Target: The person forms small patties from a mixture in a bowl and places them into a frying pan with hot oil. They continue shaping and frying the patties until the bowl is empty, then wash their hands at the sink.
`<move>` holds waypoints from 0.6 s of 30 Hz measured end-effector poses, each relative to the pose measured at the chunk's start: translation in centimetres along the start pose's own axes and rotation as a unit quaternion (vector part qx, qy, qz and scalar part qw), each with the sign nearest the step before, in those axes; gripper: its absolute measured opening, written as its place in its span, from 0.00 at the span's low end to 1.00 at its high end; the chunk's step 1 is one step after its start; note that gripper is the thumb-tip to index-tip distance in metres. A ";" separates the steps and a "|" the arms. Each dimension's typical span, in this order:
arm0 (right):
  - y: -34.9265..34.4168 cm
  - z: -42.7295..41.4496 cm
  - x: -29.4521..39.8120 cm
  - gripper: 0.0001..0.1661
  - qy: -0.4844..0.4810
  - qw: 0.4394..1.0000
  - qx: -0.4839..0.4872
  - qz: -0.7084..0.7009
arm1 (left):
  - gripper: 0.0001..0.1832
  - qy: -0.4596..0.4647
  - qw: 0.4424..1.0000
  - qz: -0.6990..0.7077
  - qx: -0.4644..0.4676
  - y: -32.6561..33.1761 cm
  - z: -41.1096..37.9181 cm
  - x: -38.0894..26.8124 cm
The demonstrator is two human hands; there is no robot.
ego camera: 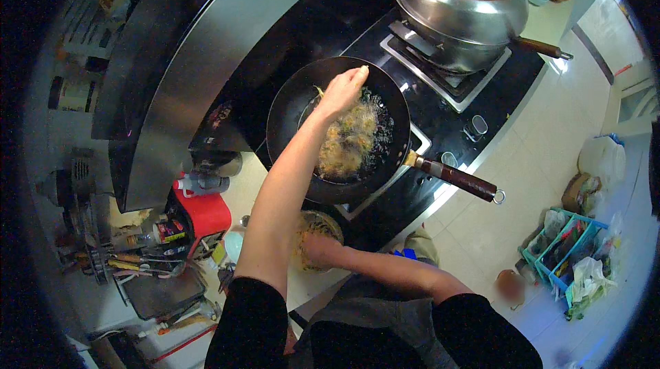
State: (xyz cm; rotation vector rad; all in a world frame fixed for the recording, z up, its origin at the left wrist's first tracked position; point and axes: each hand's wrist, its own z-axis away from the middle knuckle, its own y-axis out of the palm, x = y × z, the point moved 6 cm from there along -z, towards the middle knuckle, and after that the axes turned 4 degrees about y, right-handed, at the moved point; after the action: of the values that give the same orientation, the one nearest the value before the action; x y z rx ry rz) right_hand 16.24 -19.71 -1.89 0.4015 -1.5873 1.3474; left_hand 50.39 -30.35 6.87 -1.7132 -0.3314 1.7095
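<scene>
A dark wok [289, 111] with a brown wooden handle [456, 178] sits on the black stove. Clumps of battered food [343, 150] fry in its bubbling oil. Above the far part of the wok is my left hand [343, 91], its fingers bunched together; whether anything is between them cannot be made out. My right hand [317, 249] reaches under my left forearm into a bowl [335, 224] of shredded, orange-coloured mixture beside the stove. That hand is blurred, and its fingertips are hidden.
A large lidded steel wok [464, 18] stands on the far burner, its handle pointing right. Left of the stove are a red holder [206, 212], a plastic bottle [203, 183], utensils and a teal bowl [233, 246]. A turquoise basket [564, 250] of bagged goods stands on the right.
</scene>
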 end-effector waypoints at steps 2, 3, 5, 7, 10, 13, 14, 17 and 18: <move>0.8 0.0 -0.4 0.17 0.007 1.000 -0.012 -0.016 | 0.33 -0.012 1.000 0.005 0.000 -0.7 0.2 0.2; 0.4 0.0 -0.5 0.17 0.026 0.999 -0.002 -0.022 | 0.31 -0.024 0.998 0.059 0.000 -1.1 0.8 -0.6; -3.9 1.2 2.2 0.18 0.104 0.989 0.104 -0.021 | 0.28 -0.020 0.986 0.159 -0.039 -3.7 3.7 -1.0; -2.8 0.7 1.8 0.19 0.108 0.993 0.051 0.015 | 0.25 -0.009 0.967 0.245 -0.073 -6.4 7.8 -1.6; -1.0 -0.2 0.7 0.20 0.125 0.991 0.029 0.024 | 0.20 0.020 0.953 0.249 -0.169 -10.4 17.5 0.3; 0.2 -0.6 -0.9 0.20 0.126 0.991 -0.045 0.025 | 0.15 -0.065 0.936 0.185 -0.291 -12.2 30.9 5.4; 2.5 -1.4 -2.5 0.19 0.129 0.990 -0.060 0.008 | 0.14 -0.101 0.932 0.139 -0.318 -12.1 34.9 8.3; -1.9 -0.3 0.4 0.19 0.190 0.981 -0.032 -0.035 | 0.14 -0.183 0.905 0.000 -0.385 -10.1 47.1 15.0; -2.3 0.7 0.5 0.19 0.191 0.972 -0.114 -0.072 | 0.14 -0.216 0.908 -0.025 -0.359 -9.0 49.2 15.4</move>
State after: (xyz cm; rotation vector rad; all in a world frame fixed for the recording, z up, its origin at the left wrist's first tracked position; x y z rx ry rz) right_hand 17.49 -20.91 -0.15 0.1048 -1.3427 1.0429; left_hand 7.60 -0.27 5.32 -1.7401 -1.3362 2.0677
